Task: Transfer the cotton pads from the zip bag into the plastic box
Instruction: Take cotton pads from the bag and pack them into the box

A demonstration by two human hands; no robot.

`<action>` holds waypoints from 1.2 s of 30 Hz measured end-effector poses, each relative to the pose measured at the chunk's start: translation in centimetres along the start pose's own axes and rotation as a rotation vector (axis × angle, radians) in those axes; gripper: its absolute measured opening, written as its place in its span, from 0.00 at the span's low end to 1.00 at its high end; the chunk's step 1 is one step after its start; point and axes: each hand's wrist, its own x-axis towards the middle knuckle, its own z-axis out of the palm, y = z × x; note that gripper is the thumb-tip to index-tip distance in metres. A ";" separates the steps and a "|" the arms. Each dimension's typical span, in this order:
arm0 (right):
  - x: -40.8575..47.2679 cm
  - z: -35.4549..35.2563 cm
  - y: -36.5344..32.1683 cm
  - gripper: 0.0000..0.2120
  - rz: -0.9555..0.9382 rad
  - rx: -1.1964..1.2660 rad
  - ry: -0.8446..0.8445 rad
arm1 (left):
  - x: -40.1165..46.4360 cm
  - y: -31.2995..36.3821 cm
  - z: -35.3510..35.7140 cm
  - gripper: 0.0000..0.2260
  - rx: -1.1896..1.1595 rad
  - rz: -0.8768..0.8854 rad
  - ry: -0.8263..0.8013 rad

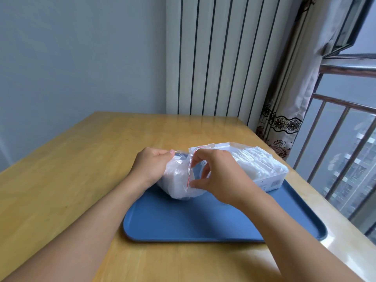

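Hands met over the blue tray (183, 224): my left hand (151, 165) gripped the zip bag (179, 180), right hand (215, 176) pinched its red seal; plastic box (270, 180) just right. I judged peeling slowly wisest.

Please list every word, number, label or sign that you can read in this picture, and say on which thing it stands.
No text can be read.
Plastic box: a small dark printed mark like a barcode on its near wall, too small and blurred to read.
Zip bag: only a red zip line, no lettering visible.
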 end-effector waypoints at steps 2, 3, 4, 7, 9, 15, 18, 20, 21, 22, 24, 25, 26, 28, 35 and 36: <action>0.0 0.0 0.0 0.14 0.008 0.001 0.012 | 0.1 -0.3 0.0 0.20 -0.023 -0.029 -0.030; 0.0 0.2 0.0 0.14 0.006 0.004 0.022 | 0.1 -0.3 0.0 0.21 -0.031 -0.041 -0.037; 0.1 0.3 -0.1 0.12 0.003 0.007 0.027 | 0.2 -0.4 0.0 0.21 -0.047 -0.046 -0.035; 0.2 0.5 -0.1 0.12 0.011 -0.025 0.033 | 0.3 -0.4 0.2 0.27 -0.107 -0.048 0.013; 0.2 0.3 -0.1 0.13 0.012 -0.024 0.008 | 0.5 -0.5 0.1 0.27 -0.128 -0.061 0.031; 0.2 1.0 -0.4 0.06 -0.089 0.075 -0.071 | 1.0 -1.2 0.0 0.14 -0.067 -0.069 0.012; 0.2 1.1 -0.4 0.08 -0.139 0.059 -0.052 | 1.1 -1.4 0.0 0.15 -0.044 -0.056 0.021; 0.2 0.8 -0.3 0.08 -0.161 0.036 -0.046 | 1.0 -1.3 0.0 0.17 -0.031 -0.044 0.026; 0.2 0.7 -0.2 0.07 -0.158 0.028 -0.048 | 0.9 -1.2 0.0 0.18 -0.028 -0.038 0.022; 0.2 0.7 -0.2 0.07 -0.157 0.016 -0.052 | 0.8 -1.0 0.0 0.19 -0.026 -0.033 0.015; 0.2 0.9 -0.1 0.08 -0.155 -0.017 -0.074 | 0.4 -0.3 0.0 0.22 -0.032 -0.030 -0.007; 0.2 0.9 -0.1 0.09 -0.160 -0.028 -0.091 | 0.2 0.1 0.0 0.25 -0.047 -0.030 -0.023; 0.2 0.9 -0.1 0.09 -0.174 -0.039 -0.104 | 0.0 0.5 -0.1 0.30 -0.063 -0.032 -0.037; 0.1 0.8 -0.2 0.07 -0.200 -0.048 -0.123 | -0.4 1.3 -0.2 0.33 -0.080 -0.028 -0.049; -0.2 0.8 -0.4 0.15 -0.226 -0.060 -0.222 | -1.4 2.5 -0.6 0.30 -0.127 -0.016 -0.145; -0.1 1.0 -0.4 0.12 -0.240 -0.090 -0.209 | -1.6 2.7 -0.6 0.29 -0.124 0.001 -0.167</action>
